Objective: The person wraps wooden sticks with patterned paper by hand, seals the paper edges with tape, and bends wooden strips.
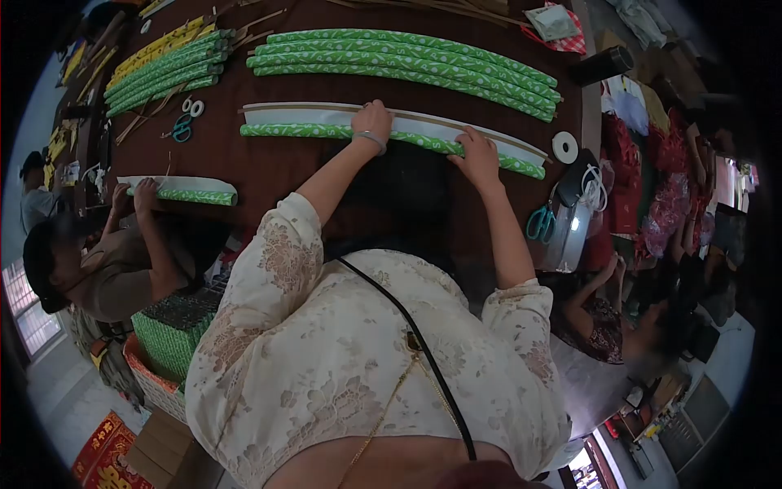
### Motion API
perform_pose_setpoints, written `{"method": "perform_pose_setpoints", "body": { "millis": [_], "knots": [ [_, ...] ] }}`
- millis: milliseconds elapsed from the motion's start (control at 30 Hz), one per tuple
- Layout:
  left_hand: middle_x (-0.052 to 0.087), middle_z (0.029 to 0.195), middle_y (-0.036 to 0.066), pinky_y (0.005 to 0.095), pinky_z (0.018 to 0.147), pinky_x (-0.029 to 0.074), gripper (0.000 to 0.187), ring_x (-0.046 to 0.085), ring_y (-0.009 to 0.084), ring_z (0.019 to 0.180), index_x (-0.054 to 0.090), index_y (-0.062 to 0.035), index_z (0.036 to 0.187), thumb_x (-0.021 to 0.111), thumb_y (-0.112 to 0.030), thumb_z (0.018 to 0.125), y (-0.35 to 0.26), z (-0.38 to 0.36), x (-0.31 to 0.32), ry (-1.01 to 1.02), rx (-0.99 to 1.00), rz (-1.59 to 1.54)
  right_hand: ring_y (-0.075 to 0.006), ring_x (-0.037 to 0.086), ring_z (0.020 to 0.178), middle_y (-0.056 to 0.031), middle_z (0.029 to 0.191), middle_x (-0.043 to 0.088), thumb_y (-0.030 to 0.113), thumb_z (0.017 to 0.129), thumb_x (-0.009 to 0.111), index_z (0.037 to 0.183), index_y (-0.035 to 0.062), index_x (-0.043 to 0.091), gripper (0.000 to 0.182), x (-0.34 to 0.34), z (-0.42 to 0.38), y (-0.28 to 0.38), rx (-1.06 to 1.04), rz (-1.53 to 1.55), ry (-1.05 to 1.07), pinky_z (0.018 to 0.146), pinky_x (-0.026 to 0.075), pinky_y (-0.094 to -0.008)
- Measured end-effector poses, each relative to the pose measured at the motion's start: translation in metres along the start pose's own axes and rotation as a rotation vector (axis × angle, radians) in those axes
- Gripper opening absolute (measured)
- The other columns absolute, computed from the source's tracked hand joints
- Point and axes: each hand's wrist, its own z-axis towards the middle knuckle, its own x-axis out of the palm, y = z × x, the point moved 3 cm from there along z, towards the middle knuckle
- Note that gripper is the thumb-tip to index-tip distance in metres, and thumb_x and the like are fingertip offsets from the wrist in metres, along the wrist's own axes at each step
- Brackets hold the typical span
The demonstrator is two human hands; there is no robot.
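In front of me lies a partly rolled sheet of green patterned wrapping paper (309, 130), its white inner side facing up. Along the sheet's far edge runs a thin brown stick (301, 107). My left hand (373, 124), with a bracelet at the wrist, is closed over the sheet near its middle, fingertips at the stick. Toward the right end, my right hand (479, 159) grips the paper with thumb and fingers bent around it. Both palms and what they press are hidden. Several finished green rolls (399, 69) lie parallel just beyond.
Teal scissors (181, 128) and yellow and green rolls (167, 65) lie left. Right are a tape roll (564, 147), more scissors (540, 223) and a black cylinder (604, 65). Co-workers sit both sides; the left one's hands (145, 194) hold similar paper. A filled basket (155, 379) stands lower left.
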Motion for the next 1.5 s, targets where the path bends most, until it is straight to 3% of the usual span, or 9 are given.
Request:
{"method": "perform_pose_setpoints", "body": {
  "millis": [200,367,467,533,800,967,1100,1300,1500],
  "knots": [
    [0.061,0.089,0.01,0.0414,0.061,0.046,0.019,0.061,0.027,0.074,0.053,-0.0085,0.086,0.054,-0.027,0.082,0.001,-0.009,-0.004,-0.071,0.126,0.111,-0.0291,0.046,0.108,-0.0097,0.122,0.045,0.015,0.064,0.074,0.094,0.0058,0.056,0.036,-0.004,0.002,0.009,-0.002,0.035,0.015,0.092,0.033,-0.0422],
    [0.061,0.085,0.01,0.0456,0.065,0.042,0.019,0.06,0.0291,0.081,0.053,-0.0121,0.092,0.052,-0.029,0.082,0.006,-0.018,-0.02,0.018,0.113,0.154,-0.0319,0.047,0.106,-0.0124,0.121,0.046,0.013,0.062,0.074,0.091,0.0048,0.055,0.035,0.0,0.003,0.007,0.016,0.036,-0.015,0.09,0.034,-0.0436],
    [0.062,0.085,0.01,0.0446,0.066,0.043,0.02,0.06,0.0278,0.08,0.056,-0.0131,0.092,0.053,-0.03,0.081,0.018,-0.016,-0.016,-0.13,0.233,0.248,-0.0314,0.047,0.107,-0.013,0.124,0.045,0.014,0.064,0.073,0.092,0.0049,0.055,0.034,-0.002,0.004,0.008,0.039,0.019,0.03,0.091,0.033,-0.0438],
    [0.062,0.087,0.009,0.0434,0.069,0.045,0.021,0.06,0.0273,0.08,0.063,-0.0152,0.093,0.053,-0.03,0.081,0.029,-0.018,-0.02,-0.081,0.259,-0.028,-0.0312,0.046,0.107,-0.0132,0.125,0.044,0.014,0.064,0.073,0.092,0.005,0.055,0.034,-0.008,0.004,0.012,0.044,0.023,0.061,0.092,0.033,-0.044],
    [0.062,0.097,0.012,0.04,0.077,0.045,0.024,0.058,0.0327,0.085,0.066,-0.014,0.093,0.061,-0.031,0.076,0.09,-0.017,-0.042,0.064,0.41,-0.37,-0.0314,0.044,0.111,-0.014,0.126,0.044,0.012,0.065,0.073,0.093,0.0047,0.054,0.035,-0.002,0.002,0.008,0.06,0.049,0.047,0.094,0.031,-0.0451],
    [0.058,0.103,0.011,0.0397,0.079,0.046,0.038,0.056,0.0292,0.093,0.058,-0.0146,0.107,0.061,-0.024,0.071,0.153,-0.009,-0.049,0.041,0.465,0.098,-0.0317,0.043,0.112,-0.0146,0.126,0.043,0.011,0.065,0.072,0.093,0.004,0.052,0.035,0.0,0.003,0.009,0.026,0.012,0.023,0.093,0.031,-0.0462],
    [0.056,0.103,0.013,0.0402,0.08,0.045,0.034,0.054,0.03,0.096,0.058,-0.013,0.103,0.059,-0.016,0.069,0.159,-0.003,-0.048,0.111,0.5,0.137,-0.0314,0.048,0.104,-0.0119,0.119,0.049,0.014,0.065,0.07,0.091,0.0061,0.05,0.034,0.002,0.003,0.009,-0.032,-0.073,-0.06,0.089,0.034,-0.0457],
    [0.052,0.098,0.013,0.0413,0.076,0.046,0.023,0.055,0.0311,0.088,0.051,-0.0073,0.096,0.052,-0.007,0.073,0.148,-0.001,-0.058,-0.035,0.504,0.173,-0.0288,0.051,0.091,-0.0081,0.095,0.051,0.009,0.068,0.07,0.096,0.0083,0.047,0.036,-0.005,0.007,0.015,0.087,0.007,-0.116,0.082,0.036,-0.0452],
    [0.051,0.098,0.013,0.0393,0.076,0.045,0.021,0.055,0.0306,0.089,0.051,-0.0078,0.096,0.052,-0.008,0.075,0.158,-0.007,-0.044,-0.039,0.534,0.187,-0.0322,0.05,0.09,-0.0109,0.098,0.048,0.01,0.064,0.072,0.092,0.005,0.049,0.036,0.002,0.002,0.014,0.026,0.061,-0.132,0.075,0.041,-0.0413]
  ]
}}
